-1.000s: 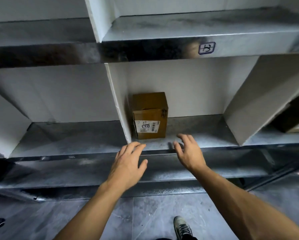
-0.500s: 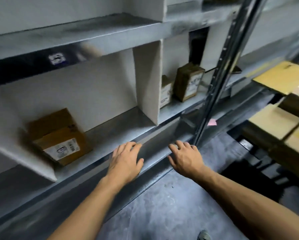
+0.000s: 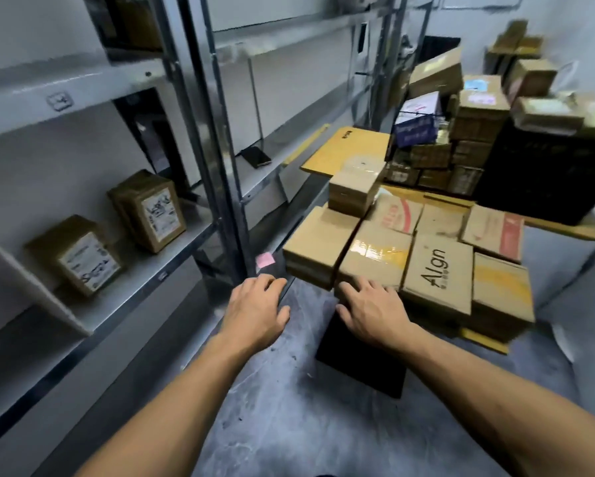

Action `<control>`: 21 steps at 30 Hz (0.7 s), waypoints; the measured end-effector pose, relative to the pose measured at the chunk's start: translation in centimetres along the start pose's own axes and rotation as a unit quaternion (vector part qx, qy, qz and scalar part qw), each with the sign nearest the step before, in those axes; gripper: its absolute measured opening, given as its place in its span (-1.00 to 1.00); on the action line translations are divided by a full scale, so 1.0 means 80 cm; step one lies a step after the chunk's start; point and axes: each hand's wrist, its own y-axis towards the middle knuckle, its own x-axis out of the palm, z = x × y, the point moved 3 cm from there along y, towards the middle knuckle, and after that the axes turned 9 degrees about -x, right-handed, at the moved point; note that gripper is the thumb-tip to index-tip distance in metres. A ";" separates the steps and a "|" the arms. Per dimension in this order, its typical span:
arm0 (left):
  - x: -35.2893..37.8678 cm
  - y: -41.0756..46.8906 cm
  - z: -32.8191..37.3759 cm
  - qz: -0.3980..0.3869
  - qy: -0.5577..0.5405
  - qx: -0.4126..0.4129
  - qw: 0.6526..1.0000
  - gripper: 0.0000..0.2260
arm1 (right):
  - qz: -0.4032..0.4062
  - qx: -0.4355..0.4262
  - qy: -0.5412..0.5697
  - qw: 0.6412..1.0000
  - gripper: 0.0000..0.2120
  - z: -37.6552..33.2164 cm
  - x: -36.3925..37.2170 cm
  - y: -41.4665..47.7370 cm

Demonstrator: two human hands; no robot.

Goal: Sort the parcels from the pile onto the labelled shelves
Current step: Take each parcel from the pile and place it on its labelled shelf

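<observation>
The person's left hand point(image 3: 256, 309) is hovering palm down over the grey concrete floor point(image 3: 289, 425), its fingers lying loosely together and gripping nothing. The right hand point(image 3: 371, 309) is reaching palm down toward the low pile of brown cardboard parcels point(image 3: 488, 232), its fingers slightly spread and empty. Its fingertips are overlapping the near edge of a tape-glossed carton point(image 3: 375, 256), though it cannot be told whether they are touching it. Just beside that carton, a flat box printed "Algn" point(image 3: 439, 273) is lying in the pile. A brown labelled parcel point(image 3: 82, 258) and a taller labelled parcel point(image 3: 153, 211) are standing on the grey metal shelf point(image 3: 151, 268) at the left, well apart from both hands. A pink paper note point(image 3: 265, 259) is sitting by the steel upright post point(image 3: 220, 187), near the left fingertips.
</observation>
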 end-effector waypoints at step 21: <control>0.025 0.219 0.167 0.004 0.002 0.080 0.997 -0.57 | 0.022 0.091 0.037 0.995 -0.55 0.214 -0.022 0.071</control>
